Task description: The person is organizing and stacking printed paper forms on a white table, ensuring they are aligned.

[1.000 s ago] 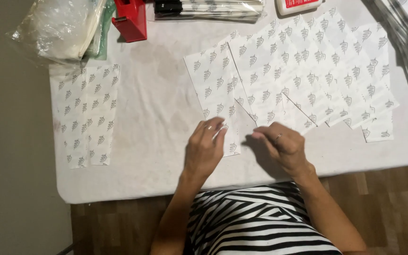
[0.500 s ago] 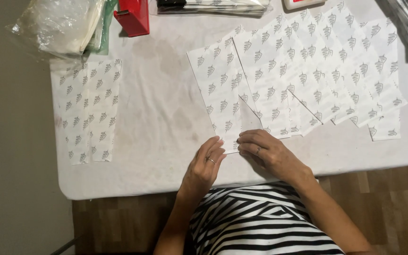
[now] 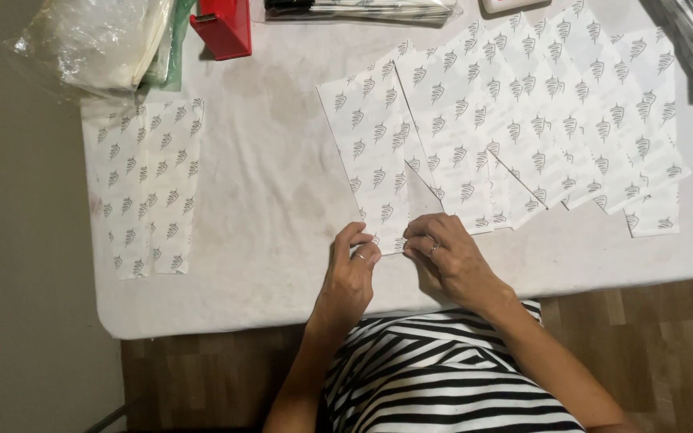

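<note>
On the white bench (image 3: 266, 240), left hand (image 3: 352, 277) and right hand (image 3: 451, 261) pinch a patterned sheet's (image 3: 374, 164) near edge with closed fingers.

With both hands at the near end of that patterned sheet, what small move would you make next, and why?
Probably a slight lift of that end. The left hand and right hand pinch the near end of the patterned sheet, whose far part lies partly under the fanned sheets, so raising the end first would show whether it comes free.
</note>
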